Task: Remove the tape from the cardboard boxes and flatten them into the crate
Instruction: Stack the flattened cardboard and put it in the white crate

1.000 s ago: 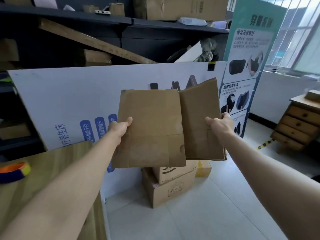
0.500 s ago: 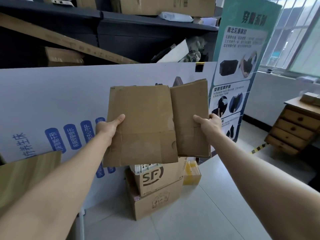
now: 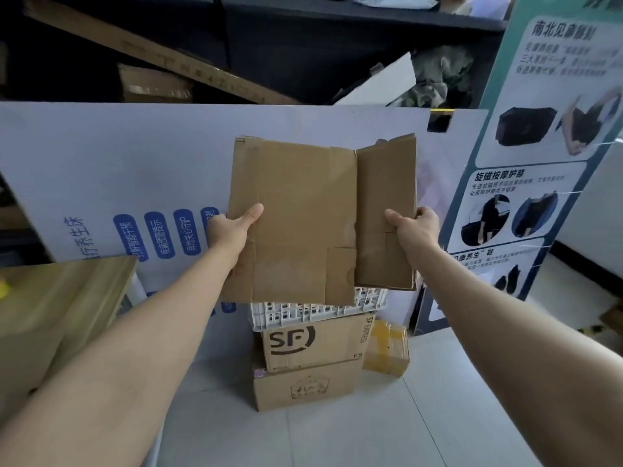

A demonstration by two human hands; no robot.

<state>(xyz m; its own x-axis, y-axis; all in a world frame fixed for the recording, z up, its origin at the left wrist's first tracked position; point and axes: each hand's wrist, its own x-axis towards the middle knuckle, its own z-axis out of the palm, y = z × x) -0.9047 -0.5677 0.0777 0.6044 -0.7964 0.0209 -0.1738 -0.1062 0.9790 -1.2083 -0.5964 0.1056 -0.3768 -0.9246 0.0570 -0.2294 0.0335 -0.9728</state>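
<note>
the flattened cardboard box [image 3: 296, 220] is looking brown and creased, with one big panel and a narrower panel folded at its right. it is hanging upright in the air, in front of the white board [image 3: 101, 163] and just above the white crate [image 3: 303, 313], which is sitting on the sf box [image 3: 313, 342]. the left hand [image 3: 232, 227] is grasping its left edge, thumb on the front. the right hand [image 3: 414, 227] is grasping the right panel; the other fingers are probably behind the cardboard.

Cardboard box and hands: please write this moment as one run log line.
cardboard box: flattened, held above crate | left hand: left edge | right hand: right flap | crate: on stacked boxes
</note>
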